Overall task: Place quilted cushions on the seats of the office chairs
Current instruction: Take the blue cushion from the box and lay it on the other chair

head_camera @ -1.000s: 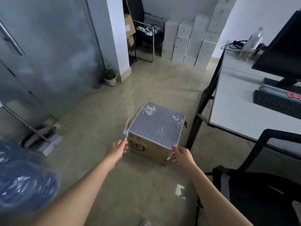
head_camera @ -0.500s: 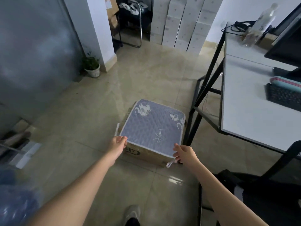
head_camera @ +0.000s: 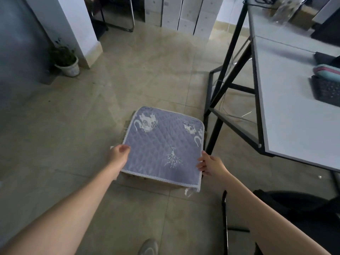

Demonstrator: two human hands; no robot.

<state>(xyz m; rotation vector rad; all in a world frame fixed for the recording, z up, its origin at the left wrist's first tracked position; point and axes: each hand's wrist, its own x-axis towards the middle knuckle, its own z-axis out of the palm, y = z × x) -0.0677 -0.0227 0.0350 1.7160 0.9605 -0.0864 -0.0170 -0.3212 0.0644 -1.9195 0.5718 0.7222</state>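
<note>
A blue quilted cushion (head_camera: 163,144) with white trim and white animal prints lies on a cardboard box (head_camera: 128,176) on the floor. My left hand (head_camera: 118,156) grips the cushion's left edge near the front corner. On the opposite side, my right hand (head_camera: 210,165) holds the right edge. The front of the cushion looks slightly raised off the box. A black office chair (head_camera: 294,208) shows at the lower right, its seat partly hidden by my right arm.
A white desk (head_camera: 294,126) on a black frame stands to the right, carrying a keyboard (head_camera: 327,90). A potted plant (head_camera: 67,60) sits by the pillar at the left. Stacked white boxes (head_camera: 189,13) line the far wall. My shoe (head_camera: 148,246) is below.
I have stepped closer to the box. Both hands moved from the cushion's front corners onto its side edges and closed on it, and its front edge has come up slightly.
</note>
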